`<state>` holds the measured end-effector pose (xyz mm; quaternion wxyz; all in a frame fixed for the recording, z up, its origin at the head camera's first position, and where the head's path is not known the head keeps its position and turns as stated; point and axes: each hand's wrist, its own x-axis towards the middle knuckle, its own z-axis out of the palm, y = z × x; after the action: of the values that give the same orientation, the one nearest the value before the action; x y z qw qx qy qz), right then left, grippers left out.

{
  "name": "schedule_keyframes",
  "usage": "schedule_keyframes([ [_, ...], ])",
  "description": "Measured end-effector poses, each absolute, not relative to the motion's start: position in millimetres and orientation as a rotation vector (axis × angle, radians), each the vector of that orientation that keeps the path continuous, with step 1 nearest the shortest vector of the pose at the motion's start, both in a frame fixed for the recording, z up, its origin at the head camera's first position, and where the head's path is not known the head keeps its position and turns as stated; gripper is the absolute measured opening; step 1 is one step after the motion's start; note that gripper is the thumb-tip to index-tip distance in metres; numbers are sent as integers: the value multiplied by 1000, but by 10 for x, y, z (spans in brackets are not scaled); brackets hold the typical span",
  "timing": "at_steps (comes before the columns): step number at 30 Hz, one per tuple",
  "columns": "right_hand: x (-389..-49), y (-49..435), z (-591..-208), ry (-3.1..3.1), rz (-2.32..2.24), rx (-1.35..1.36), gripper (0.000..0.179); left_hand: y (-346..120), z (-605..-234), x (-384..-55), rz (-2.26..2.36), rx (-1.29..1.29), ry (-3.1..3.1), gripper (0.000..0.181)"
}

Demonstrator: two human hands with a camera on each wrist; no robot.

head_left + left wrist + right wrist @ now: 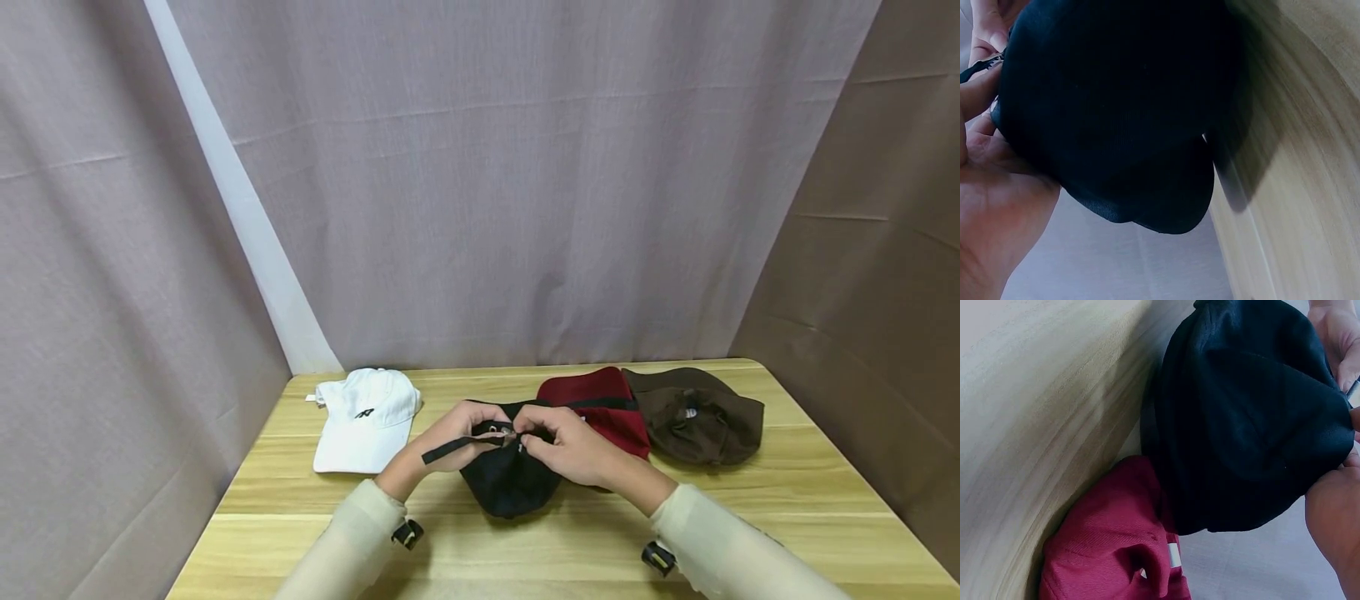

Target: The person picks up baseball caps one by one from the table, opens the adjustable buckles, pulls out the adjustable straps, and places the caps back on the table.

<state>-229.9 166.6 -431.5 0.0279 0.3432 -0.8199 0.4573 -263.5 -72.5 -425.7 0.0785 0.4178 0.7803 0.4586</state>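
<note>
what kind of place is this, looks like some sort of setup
Probably a small curtained-off workspace or recording booth: grey curtains hang close behind a wooden-topped table, which holds a white cap, a red cap and a brown cap, while a black cap is being handled.

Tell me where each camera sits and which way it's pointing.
Head: worn on the head, looking forward and down at the table, curtain behind; left hand, right hand and both sleeves show.
Left wrist: on that wrist, looking at the black cap; left hand at the left edge, part of the right hand at upper left.
Right wrist: on that wrist, looking at the black cap and red cap; right hand at the right edge, left hand at upper right.
Shared: both wrist views show the black cap.
</note>
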Motion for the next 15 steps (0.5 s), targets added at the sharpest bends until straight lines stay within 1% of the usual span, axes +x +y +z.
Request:
schedule_keyframes([
  [7,-2303,1680,-4305,-2532,1387,1075,21,-720,-4274,-2642,1370,1278,2310,5],
  [15,-2290,1672,-4306,-2512,1426,1068,25,-719,-4305,-2654,1348,1356,2308,8],
])
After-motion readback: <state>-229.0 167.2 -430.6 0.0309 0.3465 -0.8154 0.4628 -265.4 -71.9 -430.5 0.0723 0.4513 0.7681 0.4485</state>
